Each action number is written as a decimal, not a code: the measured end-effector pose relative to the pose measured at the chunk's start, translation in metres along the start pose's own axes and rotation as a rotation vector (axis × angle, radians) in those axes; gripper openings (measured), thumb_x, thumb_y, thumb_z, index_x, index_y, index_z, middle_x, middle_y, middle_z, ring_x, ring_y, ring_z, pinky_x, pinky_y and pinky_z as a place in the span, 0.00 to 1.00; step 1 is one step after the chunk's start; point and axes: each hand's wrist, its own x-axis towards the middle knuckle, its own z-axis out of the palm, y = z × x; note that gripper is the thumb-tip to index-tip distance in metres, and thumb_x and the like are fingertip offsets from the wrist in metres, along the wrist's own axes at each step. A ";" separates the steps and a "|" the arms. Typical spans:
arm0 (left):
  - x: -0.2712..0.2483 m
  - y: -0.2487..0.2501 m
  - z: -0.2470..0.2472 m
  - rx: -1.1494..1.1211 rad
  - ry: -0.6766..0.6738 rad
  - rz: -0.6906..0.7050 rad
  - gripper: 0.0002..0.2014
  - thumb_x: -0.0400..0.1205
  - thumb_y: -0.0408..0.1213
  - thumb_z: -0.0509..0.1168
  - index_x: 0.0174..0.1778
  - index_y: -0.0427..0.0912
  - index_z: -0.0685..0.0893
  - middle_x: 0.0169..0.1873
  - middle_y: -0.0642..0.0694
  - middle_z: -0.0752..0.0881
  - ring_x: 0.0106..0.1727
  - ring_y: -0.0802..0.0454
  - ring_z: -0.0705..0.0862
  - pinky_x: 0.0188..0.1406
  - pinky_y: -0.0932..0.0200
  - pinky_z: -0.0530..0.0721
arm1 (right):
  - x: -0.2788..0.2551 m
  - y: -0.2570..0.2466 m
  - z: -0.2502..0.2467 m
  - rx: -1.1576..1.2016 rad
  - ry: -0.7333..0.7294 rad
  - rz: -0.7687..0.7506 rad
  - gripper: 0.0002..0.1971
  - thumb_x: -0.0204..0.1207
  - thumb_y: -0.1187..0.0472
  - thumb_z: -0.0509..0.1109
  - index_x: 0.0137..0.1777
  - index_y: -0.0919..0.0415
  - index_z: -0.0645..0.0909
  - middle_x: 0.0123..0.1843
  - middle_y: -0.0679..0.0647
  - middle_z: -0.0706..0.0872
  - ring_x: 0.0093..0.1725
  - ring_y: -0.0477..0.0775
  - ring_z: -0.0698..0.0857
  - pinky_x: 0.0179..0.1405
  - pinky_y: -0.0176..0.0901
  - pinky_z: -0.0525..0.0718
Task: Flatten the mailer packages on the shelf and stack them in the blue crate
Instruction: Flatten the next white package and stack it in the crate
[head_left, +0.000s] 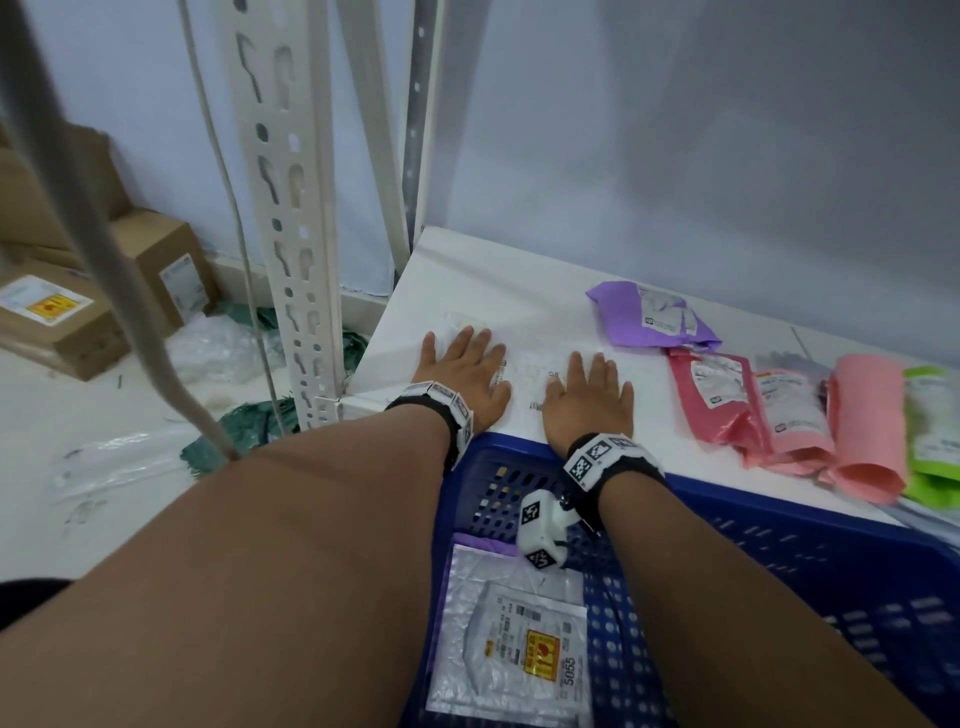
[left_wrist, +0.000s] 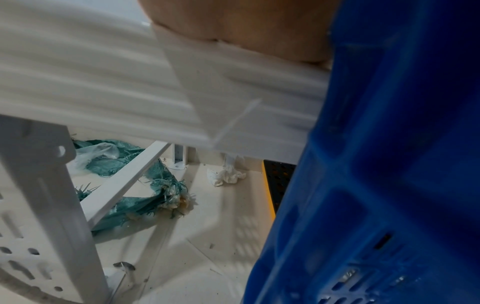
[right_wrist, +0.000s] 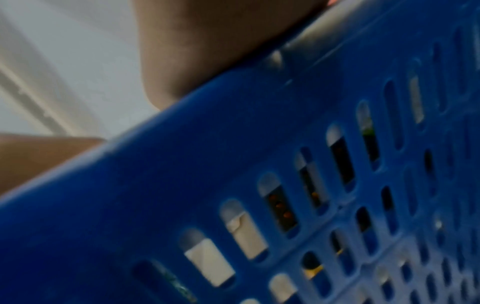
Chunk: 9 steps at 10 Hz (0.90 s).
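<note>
A white mailer (head_left: 527, 366) lies flat on the white shelf (head_left: 467, 280), hard to tell from it. My left hand (head_left: 460, 366) and right hand (head_left: 589, 392) press down on it side by side, palms down and fingers straight. The blue crate (head_left: 789, 551) stands just below the shelf's front edge, under my wrists. In it lies a flattened silver mailer (head_left: 511, 642) with a yellow sticker, on top of a purple one. In each wrist view only the heel of the hand shows, the left hand (left_wrist: 246, 20) and the right hand (right_wrist: 207, 41), above the blue crate wall (left_wrist: 389, 164) (right_wrist: 259, 164).
To the right on the shelf lie a crumpled purple mailer (head_left: 649, 314), three pink mailers (head_left: 719, 397) and a green one (head_left: 932, 431). A slotted white shelf post (head_left: 296, 234) rises at the left. Cardboard boxes (head_left: 62, 312), plastic film and green netting (left_wrist: 135, 181) lie on the floor.
</note>
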 end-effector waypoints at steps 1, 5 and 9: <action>-0.002 0.000 0.001 0.000 -0.009 0.000 0.32 0.87 0.57 0.42 0.88 0.53 0.47 0.88 0.52 0.43 0.87 0.51 0.40 0.83 0.33 0.37 | -0.003 -0.004 0.001 -0.048 0.070 -0.149 0.31 0.88 0.45 0.40 0.89 0.50 0.42 0.90 0.54 0.40 0.88 0.54 0.40 0.86 0.56 0.39; -0.001 0.000 0.000 -0.005 -0.010 -0.004 0.33 0.86 0.57 0.42 0.88 0.54 0.47 0.88 0.52 0.43 0.87 0.51 0.40 0.83 0.32 0.38 | 0.002 0.000 0.005 -0.010 0.046 -0.094 0.31 0.88 0.45 0.40 0.89 0.55 0.45 0.90 0.55 0.44 0.88 0.54 0.43 0.86 0.56 0.41; -0.001 0.001 0.001 -0.007 0.002 -0.002 0.32 0.87 0.57 0.43 0.88 0.53 0.48 0.88 0.52 0.44 0.87 0.52 0.40 0.83 0.32 0.38 | 0.003 -0.003 0.007 -0.049 0.001 -0.302 0.29 0.88 0.43 0.40 0.89 0.47 0.46 0.90 0.52 0.45 0.88 0.51 0.44 0.86 0.53 0.41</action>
